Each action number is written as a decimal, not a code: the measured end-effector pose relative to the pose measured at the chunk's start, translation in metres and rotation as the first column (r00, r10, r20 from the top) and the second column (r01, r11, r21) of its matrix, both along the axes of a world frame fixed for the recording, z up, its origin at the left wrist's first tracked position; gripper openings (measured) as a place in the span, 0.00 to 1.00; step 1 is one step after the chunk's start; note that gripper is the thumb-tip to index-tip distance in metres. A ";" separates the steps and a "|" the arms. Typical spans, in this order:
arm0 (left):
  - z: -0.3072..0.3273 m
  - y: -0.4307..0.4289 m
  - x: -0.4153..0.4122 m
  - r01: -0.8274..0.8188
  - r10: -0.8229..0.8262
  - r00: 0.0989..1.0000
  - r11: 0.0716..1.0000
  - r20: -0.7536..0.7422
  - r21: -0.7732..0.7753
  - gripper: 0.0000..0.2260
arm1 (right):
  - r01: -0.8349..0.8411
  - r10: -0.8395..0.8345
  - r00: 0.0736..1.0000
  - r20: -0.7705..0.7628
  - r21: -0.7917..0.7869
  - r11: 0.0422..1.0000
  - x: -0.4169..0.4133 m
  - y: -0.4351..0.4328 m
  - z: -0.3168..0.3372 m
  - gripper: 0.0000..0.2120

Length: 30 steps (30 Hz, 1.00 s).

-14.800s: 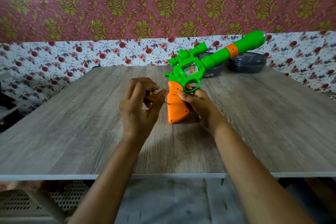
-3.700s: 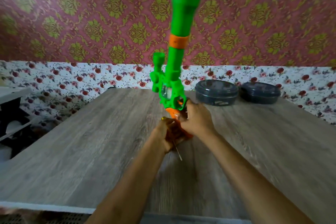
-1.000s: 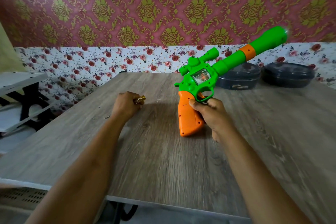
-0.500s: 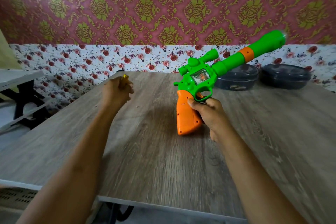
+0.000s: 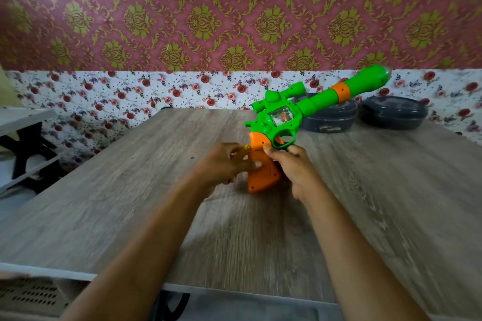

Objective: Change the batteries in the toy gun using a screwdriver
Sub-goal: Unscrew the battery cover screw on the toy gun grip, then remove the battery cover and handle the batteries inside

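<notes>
The toy gun [image 5: 284, 120] is green with an orange grip [image 5: 263, 172] and stands grip-down on the wooden table [image 5: 130, 203], its barrel pointing up to the right. My right hand [image 5: 292, 164] grips the orange grip from the right side, just under the trigger guard. My left hand [image 5: 224, 164] is blurred against the grip's left side and holds a screwdriver with a yellow handle [image 5: 245, 148], of which only the handle end shows. The screwdriver's tip is hidden behind my fingers.
Two dark round lidded containers [image 5: 328, 117] [image 5: 391, 114] sit at the table's far right, behind the barrel. A white shelf on black legs [image 5: 23, 122] stands to the left of the table. A tiny dark speck [image 5: 192, 157] lies on the tabletop left of my hands.
My left hand has swung in from the far left of the table to the gun's grip, still holding the screwdriver. The right hand and the gun have stayed put.
</notes>
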State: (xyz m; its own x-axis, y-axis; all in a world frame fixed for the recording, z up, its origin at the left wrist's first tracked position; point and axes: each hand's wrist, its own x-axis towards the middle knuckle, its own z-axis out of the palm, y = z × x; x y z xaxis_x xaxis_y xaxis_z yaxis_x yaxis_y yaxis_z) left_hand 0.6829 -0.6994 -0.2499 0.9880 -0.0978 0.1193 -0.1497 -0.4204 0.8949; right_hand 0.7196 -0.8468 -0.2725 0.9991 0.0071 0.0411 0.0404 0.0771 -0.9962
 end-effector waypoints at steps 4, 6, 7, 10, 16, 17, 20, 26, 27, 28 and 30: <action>-0.005 -0.003 -0.004 0.001 0.000 1.000 0.999 0.006 -0.049 0.13 | -0.155 0.155 0.987 -0.030 0.011 0.988 -0.005 -0.008 -0.001 0.09; -0.004 0.001 -0.007 0.006 -0.005 1.000 0.998 0.010 -0.064 0.12 | -0.239 0.240 0.970 -0.030 0.034 0.970 -0.009 -0.009 0.001 0.11; -0.003 0.003 -0.007 0.012 -0.011 1.000 0.998 0.011 -0.066 0.11 | -0.272 0.273 0.962 -0.021 0.048 0.961 -0.011 -0.009 0.002 0.14; -0.002 0.009 -0.007 0.018 -0.017 1.000 0.999 0.006 -0.045 0.07 | -0.276 0.275 0.961 0.017 0.029 0.961 -0.013 -0.009 0.001 0.18; -0.002 0.012 -0.007 0.051 -0.049 0.998 0.997 0.029 -0.060 0.05 | -0.100 0.101 0.994 0.047 -0.040 0.994 -0.010 -0.009 -0.002 0.28; -0.001 0.012 -0.007 0.049 -0.047 0.999 0.997 0.027 -0.058 0.05 | -0.092 0.094 0.995 0.045 -0.040 0.995 -0.010 -0.009 -0.002 0.29; -0.002 0.014 -0.006 0.022 -0.021 1.000 0.998 0.011 -0.059 0.07 | -0.125 0.125 0.992 0.029 -0.005 0.992 -0.011 -0.009 -0.002 0.23; 0.002 0.019 -0.009 -0.014 0.013 1.000 0.998 -0.018 -0.064 0.09 | -0.163 0.163 0.987 0.013 0.039 0.986 -0.013 -0.011 0.000 0.15; 0.004 0.021 -0.010 -0.032 0.031 0.999 0.998 -0.016 -0.055 0.09 | -0.158 0.158 0.987 0.002 0.045 0.986 -0.013 -0.011 0.000 0.15; 0.006 0.025 -0.010 -0.054 0.054 0.999 0.997 -0.003 -0.053 0.08 | -0.157 0.157 0.987 -0.008 0.053 0.986 -0.014 -0.012 0.001 0.15; 0.009 0.033 -0.010 -0.110 0.115 0.991 0.992 0.064 -0.069 0.05 | -0.155 0.157 0.987 -0.022 0.067 0.986 -0.015 -0.012 0.002 0.13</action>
